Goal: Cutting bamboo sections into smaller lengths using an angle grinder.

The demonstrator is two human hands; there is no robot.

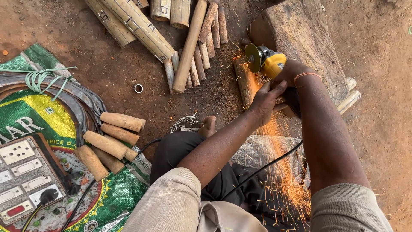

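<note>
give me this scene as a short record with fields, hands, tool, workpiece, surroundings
right hand: right hand grips the yellow angle grinder
left hand: left hand lies on the flat wooden slat, by the disc
tool: grinder disc on the slat, orange sparks flying toward the person
support: slat lies beside a rough wooden block
left side: short rounded wooden pegs on a green printed sack
power: switch and socket board, black cable across the lap

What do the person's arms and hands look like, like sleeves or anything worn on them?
Both arms are bare from the upper arm down, under short beige sleeves. The left hand is bare, with no glove or ring showing. The right hand is bare too, and its wrist carries a thin orange-red thread band.
</note>
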